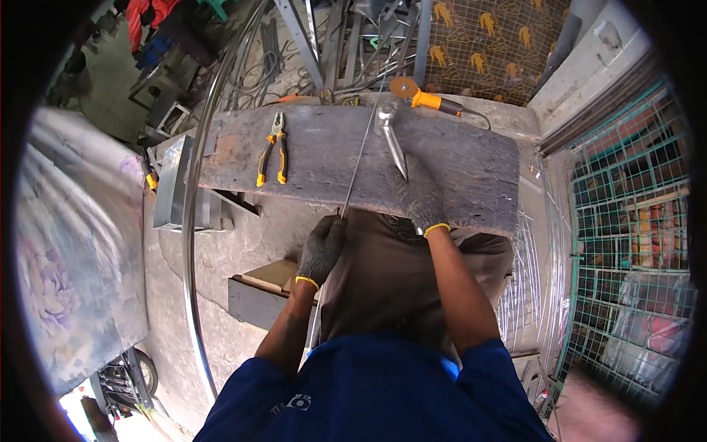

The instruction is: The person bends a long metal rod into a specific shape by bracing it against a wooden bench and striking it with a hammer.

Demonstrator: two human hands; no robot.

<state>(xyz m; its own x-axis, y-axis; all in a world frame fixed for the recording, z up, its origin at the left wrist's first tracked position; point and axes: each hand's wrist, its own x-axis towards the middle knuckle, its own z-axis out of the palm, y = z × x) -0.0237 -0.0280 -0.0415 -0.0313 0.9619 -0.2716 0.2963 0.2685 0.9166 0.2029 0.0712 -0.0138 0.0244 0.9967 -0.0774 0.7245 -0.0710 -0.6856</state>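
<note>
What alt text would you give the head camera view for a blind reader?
Gloved left hand grips a thin metal rod lying across a worn wooden board; gloved right hand holds a pointed metal tool on it. Yellow-handled pliers lie to the left.

Wooden plank (331,158) lying crosswise before the person. On it: pliers (272,156) at left, a thin metal rod (361,155) crossing the middle from near edge to far, shears (392,140) just right of the rod. Left hand (322,249) at the rod's near end; right hand (420,199) on the shears' near end, apparently over the handles. Angle grinder (431,99) behind the far edge; wire mesh panel (626,221) at right.
</note>
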